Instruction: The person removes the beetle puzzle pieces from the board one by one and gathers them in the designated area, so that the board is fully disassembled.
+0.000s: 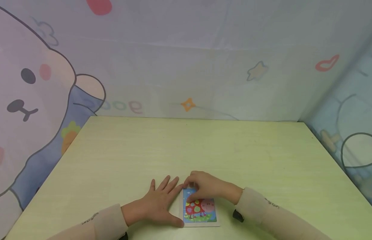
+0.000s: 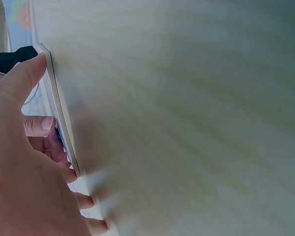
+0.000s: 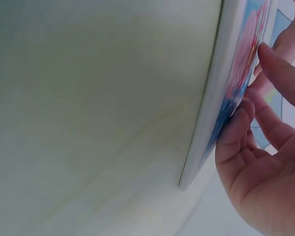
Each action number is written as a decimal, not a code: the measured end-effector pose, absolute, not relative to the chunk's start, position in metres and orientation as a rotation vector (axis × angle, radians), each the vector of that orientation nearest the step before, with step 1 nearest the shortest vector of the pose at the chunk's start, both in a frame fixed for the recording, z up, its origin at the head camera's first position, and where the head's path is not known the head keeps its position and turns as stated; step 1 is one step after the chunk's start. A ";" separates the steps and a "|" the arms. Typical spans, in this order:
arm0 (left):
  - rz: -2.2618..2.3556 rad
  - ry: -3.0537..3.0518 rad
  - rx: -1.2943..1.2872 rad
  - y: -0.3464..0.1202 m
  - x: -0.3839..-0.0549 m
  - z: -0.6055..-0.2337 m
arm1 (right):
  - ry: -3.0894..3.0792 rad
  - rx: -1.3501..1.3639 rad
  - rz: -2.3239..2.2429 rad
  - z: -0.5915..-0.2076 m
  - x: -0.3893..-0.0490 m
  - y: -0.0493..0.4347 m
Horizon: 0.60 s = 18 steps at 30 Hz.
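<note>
A small jigsaw puzzle (image 1: 200,218) in a pale-edged tray lies near the table's front, showing a red spotted ladybug with a pink face on blue and green. My left hand (image 1: 160,205) is spread flat to its left. The thumb touches the tray's lower left corner, and the index fingertip reaches the upper left corner. Over the puzzle's top part is my right hand (image 1: 205,185), bent fingers at the upper edge and thumb on the picture. In the right wrist view, these fingertips (image 3: 238,120) meet the puzzle surface; whether they pinch a piece is hidden.
The pale yellow-green table (image 1: 186,146) reaches back to a printed cloth backdrop (image 1: 173,60) with a large cartoon bear at the left. Another printed cloth (image 1: 354,100) hangs along the right side. A dark strap part (image 1: 238,216) sits under the right sleeve.
</note>
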<state>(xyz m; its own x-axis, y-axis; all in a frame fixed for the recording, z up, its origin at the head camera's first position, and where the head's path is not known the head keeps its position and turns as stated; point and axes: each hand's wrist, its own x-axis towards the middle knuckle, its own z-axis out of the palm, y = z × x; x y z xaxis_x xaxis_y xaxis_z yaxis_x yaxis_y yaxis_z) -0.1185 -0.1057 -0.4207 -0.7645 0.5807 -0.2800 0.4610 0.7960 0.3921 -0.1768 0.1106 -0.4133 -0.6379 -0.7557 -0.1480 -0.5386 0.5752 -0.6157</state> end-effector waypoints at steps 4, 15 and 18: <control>0.417 2.592 0.784 -0.106 -0.118 -0.420 | 2.436 -1.016 -0.750 -0.414 -0.175 0.108; 0.378 2.593 0.777 -0.104 -0.117 -0.416 | 2.452 -0.973 -0.769 -0.414 -0.172 0.106; 0.378 2.594 0.777 -0.104 -0.117 -0.415 | 2.448 -0.971 -0.781 -0.413 -0.171 0.105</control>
<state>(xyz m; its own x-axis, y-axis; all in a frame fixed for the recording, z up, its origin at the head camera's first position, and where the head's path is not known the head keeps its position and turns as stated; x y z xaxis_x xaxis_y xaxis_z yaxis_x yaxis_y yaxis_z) -0.1172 -0.1041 -0.4149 -0.7634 0.5716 -0.3007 0.4622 0.8087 0.3638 -0.1713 0.1047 -0.4129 -0.6829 -0.7152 -0.1491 -0.4967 0.6041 -0.6231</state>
